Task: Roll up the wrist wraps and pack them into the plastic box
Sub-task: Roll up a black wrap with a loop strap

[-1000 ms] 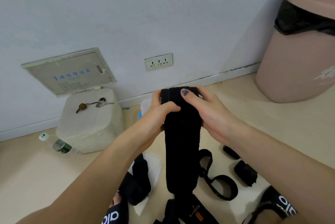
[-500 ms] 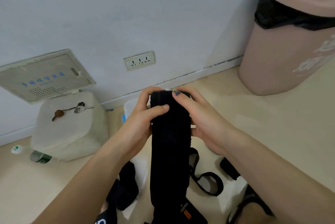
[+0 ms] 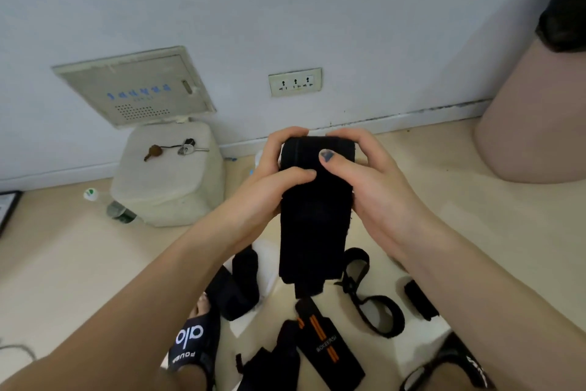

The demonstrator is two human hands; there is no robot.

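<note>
Hands meet at frame centre: the left hand (image 3: 269, 181) and right hand (image 3: 367, 181) both curl round the top of a black wrist wrap (image 3: 314, 219), thumbs pressing its roll. Since a moment ago the roll looks thicker and the hanging tail shorter, so rolling seems well along. More wraps (image 3: 329, 349) lie on the floor (image 3: 63, 264) below; I cannot make out the box.
</note>
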